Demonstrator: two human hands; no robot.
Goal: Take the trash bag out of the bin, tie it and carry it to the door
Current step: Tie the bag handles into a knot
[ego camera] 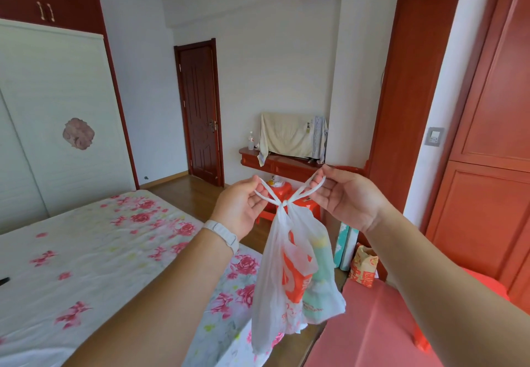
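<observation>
My left hand (243, 206) and right hand (347, 197) each pinch a handle loop, pulling toward nine and three o'clock to cinch the knot (284, 203) above the hanging trash bag (289, 275).

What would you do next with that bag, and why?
Probably pull the two handle loops apart once more to snug the knot. The left hand and right hand each pinch a loop, and the trash bag hangs free below a small knot that may be only a single tie. After that, it looks ready to carry to the closed door across the room.
</observation>
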